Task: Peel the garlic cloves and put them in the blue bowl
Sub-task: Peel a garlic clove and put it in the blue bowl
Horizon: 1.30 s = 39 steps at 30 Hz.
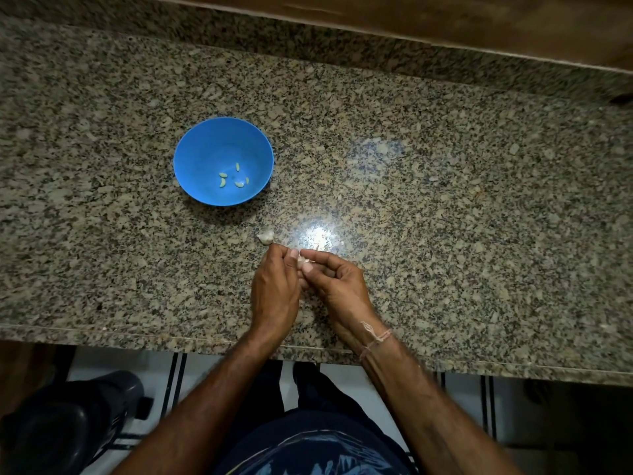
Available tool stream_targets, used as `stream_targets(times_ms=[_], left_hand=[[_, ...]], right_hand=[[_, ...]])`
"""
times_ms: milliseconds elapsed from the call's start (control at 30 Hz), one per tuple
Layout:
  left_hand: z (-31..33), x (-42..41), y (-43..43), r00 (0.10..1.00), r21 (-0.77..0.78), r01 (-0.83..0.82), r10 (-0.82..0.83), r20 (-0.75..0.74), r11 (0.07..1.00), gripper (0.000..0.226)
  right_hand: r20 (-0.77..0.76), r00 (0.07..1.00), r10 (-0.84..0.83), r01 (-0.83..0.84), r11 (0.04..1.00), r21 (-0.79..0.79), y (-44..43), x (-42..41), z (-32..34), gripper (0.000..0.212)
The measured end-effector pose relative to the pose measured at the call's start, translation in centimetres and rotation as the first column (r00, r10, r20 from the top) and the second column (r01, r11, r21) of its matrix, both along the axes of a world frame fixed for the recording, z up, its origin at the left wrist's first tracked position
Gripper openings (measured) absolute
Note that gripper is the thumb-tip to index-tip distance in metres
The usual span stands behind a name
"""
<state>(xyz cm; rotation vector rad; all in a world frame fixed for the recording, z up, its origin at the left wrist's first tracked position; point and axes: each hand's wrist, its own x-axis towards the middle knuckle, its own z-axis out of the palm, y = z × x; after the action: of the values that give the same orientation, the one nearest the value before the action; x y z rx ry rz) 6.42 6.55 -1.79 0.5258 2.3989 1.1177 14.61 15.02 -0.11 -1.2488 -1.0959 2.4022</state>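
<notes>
Granite counter (445, 200): left hand (274, 289) and right hand (339, 282) together, both pinching one garlic clove (302, 260); blue bowl (205, 145) holds peeled cloves (233, 178).

This looks like a home kitchen: a long desk (445, 166) of polished speckled granite, with a raised granite lip along its far side and brown wood (445, 18) above that, throws back a bright spot of light. On it sit a blue plastic bowl (205, 149) holding a few peeled garlic cloves (223, 181) and, nearer, a piece of unpeeled garlic (266, 237), the stuff of food preparation. Below the desk's front edge the floor (120, 361) is white tile with dark stripes, and a dark bucket-like container (68, 423) stands at the lower left.
</notes>
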Motion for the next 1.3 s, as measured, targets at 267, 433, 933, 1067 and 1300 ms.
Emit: stream_targets(times_ms=[267,433,933,1067,1300], left_hand=[[-0.4,-1.2,-0.2,0.997,-0.012,-0.047,0.047,0.067,0.999,0.015],[0.2,-1.0,-0.7,0.993,0.091,-0.031,0.02,0.114,0.995,0.013],[0.9,-0.6,-1.2,0.913,0.227,-0.177,0.073,0.402,0.958,0.007],[0.6,-0.2,-1.1,0.936,0.213,-0.176,0.096,0.338,0.961,0.007],[1.4,-0.6,-1.0,0.987,0.106,-0.082,0.066,0.145,0.991,0.007]], right_hand=[[0.041,0.999,0.0,0.004,0.997,-0.083,0.5,0.6,-0.4,0.023],[0.063,0.998,-0.026,0.031,0.997,-0.075,0.6,0.6,-0.6,0.018],[0.121,0.99,0.069,-0.106,0.935,0.338,0.5,0.8,0.2,0.01],[0.211,0.976,0.061,-0.151,0.882,0.446,0.2,0.7,-0.3,0.01],[0.204,0.978,0.055,-0.12,0.937,0.327,-0.3,0.6,0.2,0.013]])
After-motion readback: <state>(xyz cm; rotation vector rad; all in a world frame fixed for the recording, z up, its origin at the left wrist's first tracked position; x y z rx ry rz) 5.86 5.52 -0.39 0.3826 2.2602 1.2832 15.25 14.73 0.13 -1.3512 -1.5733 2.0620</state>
